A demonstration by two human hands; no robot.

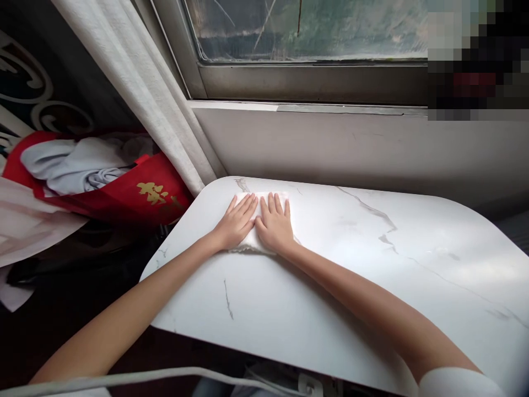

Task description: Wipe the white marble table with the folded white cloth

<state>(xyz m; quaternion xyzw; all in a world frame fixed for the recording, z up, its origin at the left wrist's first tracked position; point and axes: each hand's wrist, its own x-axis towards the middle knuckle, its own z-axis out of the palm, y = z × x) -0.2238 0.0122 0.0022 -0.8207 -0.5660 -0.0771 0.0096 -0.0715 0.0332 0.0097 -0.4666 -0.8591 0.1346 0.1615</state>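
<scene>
The fingers [271, 203] of both hands are extended and laid flat on a white cloth [253, 241], palms down. The left hand [235, 227] lies over the left part of the cloth, its fingers directed toward the far right; the right hand [276, 227] lies over the right part, its fingers slightly spread and directed toward the far side. The two thumbs lie just beside each other. The cloth rests flat on the far left portion of the desk [330, 237], its near edge uneven and visible below the hands. The desk has a white top with grey veining and rounded corners. The forearms extend from the near left and near right across the top. A white cord [165, 375] crosses in front of the near edge at the left. To the left of the desk stands a red bag [124, 193] with gold lettering; pale grey fabric [86, 157] lies in its mouth. A light curtain [136, 71] hangs at the far left. Beyond the far edge is a pale wall [330, 132], with a framed window [318, 30] above it.
</scene>
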